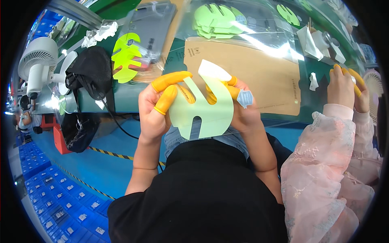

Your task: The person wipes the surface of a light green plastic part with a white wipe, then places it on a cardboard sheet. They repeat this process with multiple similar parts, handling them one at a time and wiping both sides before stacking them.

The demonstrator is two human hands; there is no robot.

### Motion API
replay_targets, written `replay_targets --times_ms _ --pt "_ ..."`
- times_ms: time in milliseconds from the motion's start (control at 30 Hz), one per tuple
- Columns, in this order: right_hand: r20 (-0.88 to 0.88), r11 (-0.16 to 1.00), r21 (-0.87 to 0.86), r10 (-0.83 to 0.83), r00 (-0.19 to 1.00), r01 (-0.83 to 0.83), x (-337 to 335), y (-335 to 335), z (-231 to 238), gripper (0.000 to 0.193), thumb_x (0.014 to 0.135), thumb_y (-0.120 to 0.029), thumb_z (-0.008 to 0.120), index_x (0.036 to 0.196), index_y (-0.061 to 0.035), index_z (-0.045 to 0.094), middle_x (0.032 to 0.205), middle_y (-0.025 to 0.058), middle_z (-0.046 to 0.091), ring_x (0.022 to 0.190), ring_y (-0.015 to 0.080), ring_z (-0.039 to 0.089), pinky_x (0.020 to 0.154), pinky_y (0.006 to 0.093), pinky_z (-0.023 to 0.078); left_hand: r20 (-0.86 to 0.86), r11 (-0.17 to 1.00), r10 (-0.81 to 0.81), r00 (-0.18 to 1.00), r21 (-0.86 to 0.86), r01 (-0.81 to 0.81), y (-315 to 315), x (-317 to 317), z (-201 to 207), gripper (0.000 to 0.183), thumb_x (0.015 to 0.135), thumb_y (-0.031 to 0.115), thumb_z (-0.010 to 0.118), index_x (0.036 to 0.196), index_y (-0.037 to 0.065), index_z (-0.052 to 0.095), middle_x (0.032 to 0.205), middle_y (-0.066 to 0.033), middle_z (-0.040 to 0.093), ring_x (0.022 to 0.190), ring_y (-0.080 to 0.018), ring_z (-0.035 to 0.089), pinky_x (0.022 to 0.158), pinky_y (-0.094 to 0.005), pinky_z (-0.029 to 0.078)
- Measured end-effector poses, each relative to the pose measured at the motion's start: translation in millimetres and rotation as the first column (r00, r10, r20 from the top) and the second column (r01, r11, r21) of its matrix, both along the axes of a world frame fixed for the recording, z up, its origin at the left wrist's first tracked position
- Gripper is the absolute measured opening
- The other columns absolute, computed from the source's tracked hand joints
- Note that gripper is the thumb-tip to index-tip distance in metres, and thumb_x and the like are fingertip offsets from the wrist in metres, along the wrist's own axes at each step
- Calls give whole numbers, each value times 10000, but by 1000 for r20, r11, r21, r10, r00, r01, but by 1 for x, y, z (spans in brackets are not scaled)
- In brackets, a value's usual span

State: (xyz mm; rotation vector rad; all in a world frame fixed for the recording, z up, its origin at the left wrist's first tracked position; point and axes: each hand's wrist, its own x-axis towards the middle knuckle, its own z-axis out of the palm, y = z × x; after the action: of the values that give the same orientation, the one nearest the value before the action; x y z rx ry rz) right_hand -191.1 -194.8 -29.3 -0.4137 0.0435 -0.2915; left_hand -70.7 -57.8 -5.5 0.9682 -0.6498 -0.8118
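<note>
Between my two hands I hold up a pale green die-cut sheet (206, 119) with rounded edges and deep slots. My left hand (153, 107), with yellow finger cots, pinches its upper left part between thumb and fingers. On the other side, my right hand (246, 115) grips the upper right part, its cot-covered fingers partly behind the sheet. A whitish part (213, 69) stands up at the top edge. A small grey-blue hexagonal label (245, 98) shows beside my right fingers; I cannot tell what it is attached to.
Beyond my hands lies a brown cardboard sheet (243, 75). Similar green sheets (216, 24) are stacked at the back, and a brighter one (126, 58) lies left. A black mesh bag (91, 73) and white fan (38, 60) stand farther left. A co-worker's hands (342, 89) are at right.
</note>
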Motion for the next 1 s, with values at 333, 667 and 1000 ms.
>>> replay_targets --times_ms 333,667,1000 --pt "-56 996 -40 -83 995 81 -4 -4 1 253 811 -48 511 1050 34 529 982 111 577 874 152 562 789 271 445 91 999 41 995 24 -43 -2 -4 2 273 863 49 432 1091 -93 483 779 -110 596 694 -118 561 634 -208 436" --pt "43 989 -18 -145 988 146 -8 -21 10 211 806 -58 473 995 23 519 812 103 498 657 134 436 592 261 356 104 999 26 994 44 -31 -3 -3 3 272 867 61 437 1087 -89 488 766 -102 593 683 -108 549 633 -208 433" --pt "-24 919 186 -348 937 346 -63 -50 -4 153 795 -67 479 917 -15 402 748 39 353 620 117 325 582 247 296 49 984 173 984 41 -175 1 19 2 285 848 78 471 1081 -84 498 871 -102 586 770 -128 559 715 -224 438"
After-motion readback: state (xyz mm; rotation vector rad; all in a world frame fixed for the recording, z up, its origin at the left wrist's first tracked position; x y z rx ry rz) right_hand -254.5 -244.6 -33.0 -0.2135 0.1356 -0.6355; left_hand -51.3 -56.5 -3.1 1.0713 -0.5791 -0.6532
